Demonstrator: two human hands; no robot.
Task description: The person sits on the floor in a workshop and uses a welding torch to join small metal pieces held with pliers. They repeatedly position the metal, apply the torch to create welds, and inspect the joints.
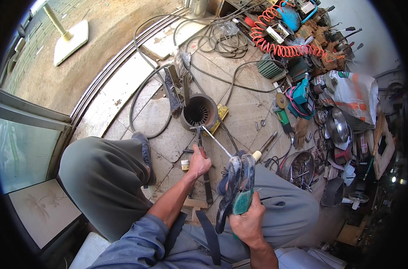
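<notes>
I'm likely aligning thin rod (218,142) at slotted stator (206,117) beyond fingers (256,200) | left hand (199,164) grips bar (207,184), right hand (248,222) green-handled clamp (243,202) | next probably needs steadiness

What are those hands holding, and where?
Left hand: a red-handled tool, by its handle. Right hand: a black-and-green tool, by its green part.

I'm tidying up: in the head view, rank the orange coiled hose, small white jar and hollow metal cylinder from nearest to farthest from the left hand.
From the left hand:
1. Small white jar, just left.
2. Hollow metal cylinder, ahead.
3. Orange coiled hose, far ahead, right.
</notes>
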